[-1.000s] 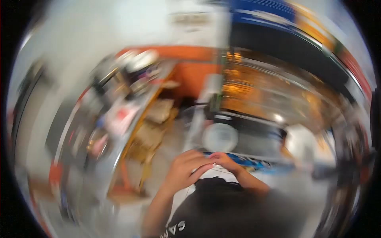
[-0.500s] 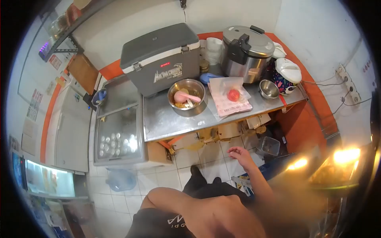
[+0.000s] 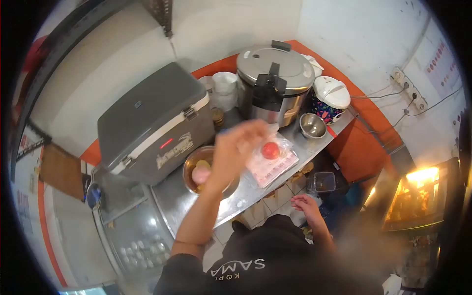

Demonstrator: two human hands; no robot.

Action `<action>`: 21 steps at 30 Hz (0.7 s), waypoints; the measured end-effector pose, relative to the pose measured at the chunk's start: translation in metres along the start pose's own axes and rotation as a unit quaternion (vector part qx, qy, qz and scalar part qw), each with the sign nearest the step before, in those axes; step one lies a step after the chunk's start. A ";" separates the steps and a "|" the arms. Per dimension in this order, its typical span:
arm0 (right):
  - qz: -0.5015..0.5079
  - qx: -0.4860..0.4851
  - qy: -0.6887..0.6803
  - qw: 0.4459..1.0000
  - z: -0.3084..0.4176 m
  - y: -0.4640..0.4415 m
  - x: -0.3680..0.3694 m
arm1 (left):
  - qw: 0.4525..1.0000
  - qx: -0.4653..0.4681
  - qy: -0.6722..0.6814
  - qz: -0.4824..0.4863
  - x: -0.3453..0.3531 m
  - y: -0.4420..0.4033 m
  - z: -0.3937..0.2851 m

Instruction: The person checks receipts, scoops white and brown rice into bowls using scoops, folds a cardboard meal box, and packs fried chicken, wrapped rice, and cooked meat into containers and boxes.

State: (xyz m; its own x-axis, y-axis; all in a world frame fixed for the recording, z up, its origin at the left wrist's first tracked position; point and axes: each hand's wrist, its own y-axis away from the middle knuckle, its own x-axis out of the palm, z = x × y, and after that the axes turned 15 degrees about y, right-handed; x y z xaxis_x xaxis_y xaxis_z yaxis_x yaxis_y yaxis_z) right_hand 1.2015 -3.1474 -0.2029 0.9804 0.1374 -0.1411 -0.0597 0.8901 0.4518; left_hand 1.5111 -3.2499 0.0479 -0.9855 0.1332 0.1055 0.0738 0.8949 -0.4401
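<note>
My left hand [image 3: 238, 147] reaches over the metal table, between the steel bowl [image 3: 189, 169] and the stack of printed papers [image 3: 273, 169]. Its fingers are smeared by motion, so whether they hold anything is unclear. A pink scoop [image 3: 200, 174] lies in the bowl, partly behind my left forearm. On the papers rests a round red item [image 3: 270, 151] with clear plastic around it. My right hand [image 3: 306, 206] hangs low in front of the table edge, loosely curled with fingers apart and nothing visible in them.
A grey cooler box [image 3: 157, 118] stands left on the table. Behind are white containers [image 3: 224, 88] and a large rice cooker [image 3: 275, 83]. A small metal bowl [image 3: 313, 126] and a patterned pot [image 3: 330, 101] sit right. A lit glass case [image 3: 418, 196] glows at the right.
The view has turned from the glass case to the table and come closer to it. My left arm has swung up and out over the table; my right hand stays low.
</note>
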 end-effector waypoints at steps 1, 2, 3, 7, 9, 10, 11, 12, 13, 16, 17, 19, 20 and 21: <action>-0.019 0.012 -0.005 1.000 -0.004 0.000 -0.007 | 0.993 -0.027 0.075 -0.086 -0.018 -0.032 0.048; -0.034 0.022 -0.008 0.999 -0.004 -0.004 -0.013 | 0.992 -0.003 0.040 -0.117 -0.044 -0.060 0.097; -0.048 0.030 -0.011 0.998 -0.005 -0.012 -0.021 | 0.988 0.023 0.004 -0.150 -0.069 -0.088 0.136; -0.095 0.090 -0.025 0.991 -0.035 -0.043 -0.060 | 0.965 0.044 0.021 -0.257 -0.107 -0.211 0.204; -0.091 0.109 -0.046 0.989 -0.073 -0.071 -0.086 | 0.938 0.039 0.078 -0.337 -0.124 -0.269 0.235; -0.097 0.130 -0.072 0.984 -0.085 -0.083 -0.096 | 0.917 0.037 0.097 -0.385 -0.136 -0.295 0.253; -0.102 0.151 -0.094 0.979 -0.098 -0.091 -0.110 | 0.893 0.036 0.116 -0.433 -0.149 -0.319 0.274; -0.046 0.162 -0.092 0.981 -0.132 -0.102 -0.138 | 0.880 0.017 0.074 -0.469 -0.176 -0.344 0.304; 0.011 0.172 -0.086 0.981 -0.149 -0.110 -0.160 | 0.864 -0.004 0.032 -0.503 -0.209 -0.367 0.337; -0.048 0.299 -0.037 0.952 -0.161 -0.150 -0.211 | 0.790 -0.154 -0.263 -0.532 -0.280 -0.397 0.392; -0.067 0.327 -0.028 0.942 -0.159 -0.163 -0.227 | 0.779 -0.222 -0.378 -0.448 -0.300 -0.400 0.402; -0.099 0.368 -0.014 0.924 -0.156 -0.186 -0.257 | 0.743 -0.324 -0.505 -0.296 -0.325 -0.396 0.414; -0.114 0.382 -0.010 0.917 -0.154 -0.194 -0.271 | 0.733 -0.361 -0.526 -0.236 -0.332 -0.391 0.418; -0.128 0.394 -0.006 0.910 -0.152 -0.203 -0.284 | 0.717 -0.386 -0.543 -0.206 -0.349 -0.386 0.432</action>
State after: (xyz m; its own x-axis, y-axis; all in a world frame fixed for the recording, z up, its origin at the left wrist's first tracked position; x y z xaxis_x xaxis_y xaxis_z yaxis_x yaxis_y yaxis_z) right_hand 0.9070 -3.3012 -0.3889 0.9459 -0.0394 -0.3222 0.3185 0.3042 0.8978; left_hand 1.7603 -3.8257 -0.2049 -0.4546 -0.2442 -0.8566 -0.6075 0.7883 0.0977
